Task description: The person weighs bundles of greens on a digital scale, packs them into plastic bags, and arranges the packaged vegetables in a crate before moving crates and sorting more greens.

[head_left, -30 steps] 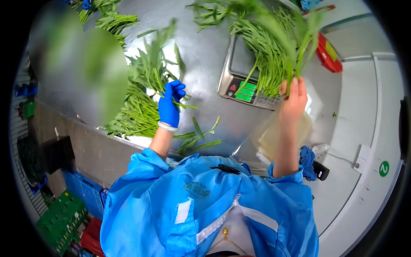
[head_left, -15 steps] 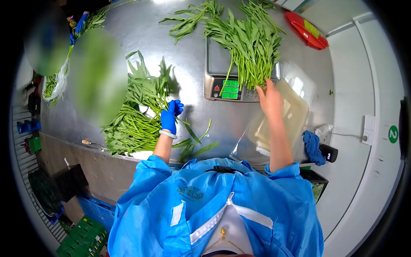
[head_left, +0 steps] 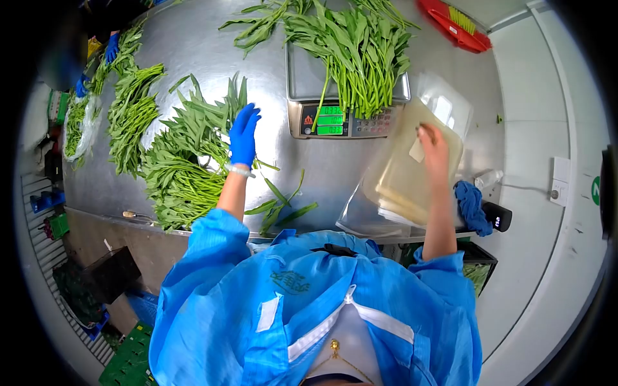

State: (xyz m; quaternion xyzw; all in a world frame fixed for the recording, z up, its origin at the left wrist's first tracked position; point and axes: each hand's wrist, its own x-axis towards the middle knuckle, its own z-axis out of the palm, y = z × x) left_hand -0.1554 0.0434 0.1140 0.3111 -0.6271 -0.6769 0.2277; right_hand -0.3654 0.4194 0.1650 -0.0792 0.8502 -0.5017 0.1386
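My left hand (head_left: pixel 243 136), in a blue glove, is at the right edge of a pile of long leafy greens (head_left: pixel 187 174), fingers stretched out and holding nothing that I can see. My bare right hand (head_left: pixel 434 145) is over a stack of clear plastic bags (head_left: pixel 405 180), its fingers loosely curled and apart, slightly blurred. Whether its fingertips touch the bags I cannot tell. A bunch of leafy greens (head_left: pixel 360 58) lies on the digital scale (head_left: pixel 299 122), stems toward me, partly covering its panel; the green display is lit.
Loose leaves (head_left: pixel 280 204) lie near the table's front edge. More greens (head_left: pixel 133 112) are at the left, with another person's blue-gloved hand (head_left: pixel 112 48) beyond. A red dustpan with a brush (head_left: pixel 454 26), a blue cloth (head_left: pixel 472 207) and a black device (head_left: pixel 497 217) are on the right.
My right hand has left the stems on the scale and moved down and right over the bags. My left hand has shifted up and straightened its fingers. The camera view has shifted slightly.
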